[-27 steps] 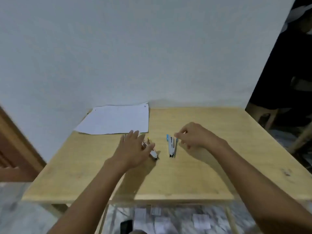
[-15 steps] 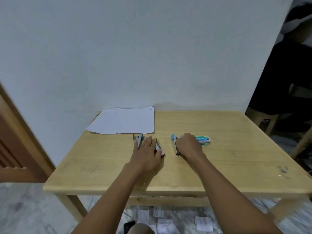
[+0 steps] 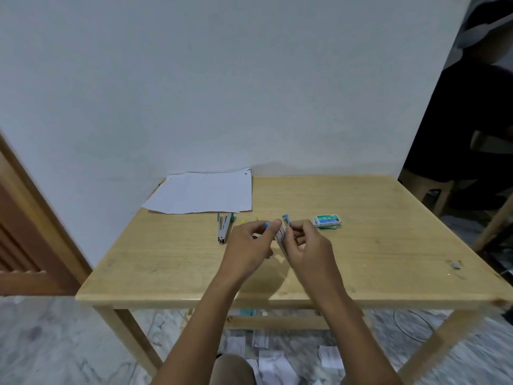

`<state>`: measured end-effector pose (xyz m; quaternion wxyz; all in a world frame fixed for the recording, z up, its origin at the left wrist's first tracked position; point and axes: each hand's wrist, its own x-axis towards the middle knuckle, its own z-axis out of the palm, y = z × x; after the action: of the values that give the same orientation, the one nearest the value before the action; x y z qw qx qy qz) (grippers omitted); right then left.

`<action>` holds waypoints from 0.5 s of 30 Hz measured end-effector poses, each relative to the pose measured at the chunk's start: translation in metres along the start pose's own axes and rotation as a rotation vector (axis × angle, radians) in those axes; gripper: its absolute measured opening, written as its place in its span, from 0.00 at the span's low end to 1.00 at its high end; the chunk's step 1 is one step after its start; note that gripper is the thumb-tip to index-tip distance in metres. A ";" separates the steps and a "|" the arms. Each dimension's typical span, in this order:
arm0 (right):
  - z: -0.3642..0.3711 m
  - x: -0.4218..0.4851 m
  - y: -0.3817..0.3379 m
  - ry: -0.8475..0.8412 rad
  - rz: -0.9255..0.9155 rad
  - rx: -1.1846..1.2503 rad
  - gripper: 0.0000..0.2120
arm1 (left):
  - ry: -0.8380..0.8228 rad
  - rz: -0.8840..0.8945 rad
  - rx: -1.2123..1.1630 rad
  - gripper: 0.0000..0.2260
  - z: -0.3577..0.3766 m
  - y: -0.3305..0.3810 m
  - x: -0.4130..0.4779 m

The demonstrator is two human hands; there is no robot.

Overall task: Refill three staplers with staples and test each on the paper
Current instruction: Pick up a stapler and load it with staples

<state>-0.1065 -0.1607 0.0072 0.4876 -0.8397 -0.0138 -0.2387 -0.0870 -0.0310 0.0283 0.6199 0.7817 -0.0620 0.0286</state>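
I held the blue stapler [image 3: 283,227] just above the middle of the table [image 3: 388,245], my left hand [image 3: 249,245] and right hand [image 3: 305,245] both pinching it, so I judged I was opening it for a refill. Its long axis ran away from me, blue end tipped up toward the wall [image 3: 249,93]. Next I would need to spread it open and fetch a strip from the box [image 3: 327,221] lying near on the right.

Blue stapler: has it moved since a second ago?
Yes. The stapler lay on the table; now the left hand and right hand hold it raised off it, still left of the box.
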 end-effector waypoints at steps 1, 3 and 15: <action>-0.001 -0.007 -0.003 -0.003 0.012 0.047 0.02 | -0.018 -0.015 -0.036 0.13 -0.001 0.000 -0.003; -0.005 -0.016 -0.005 -0.050 0.093 0.172 0.06 | -0.061 -0.034 -0.107 0.13 -0.004 -0.001 -0.008; -0.016 -0.030 0.006 0.109 0.442 0.644 0.10 | -0.038 -0.027 -0.238 0.12 -0.016 -0.013 -0.028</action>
<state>-0.1375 -0.1705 -0.0037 0.7658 -0.6125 0.1191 -0.1557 -0.1130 -0.0104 0.0164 0.7072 0.7038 -0.0665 -0.0022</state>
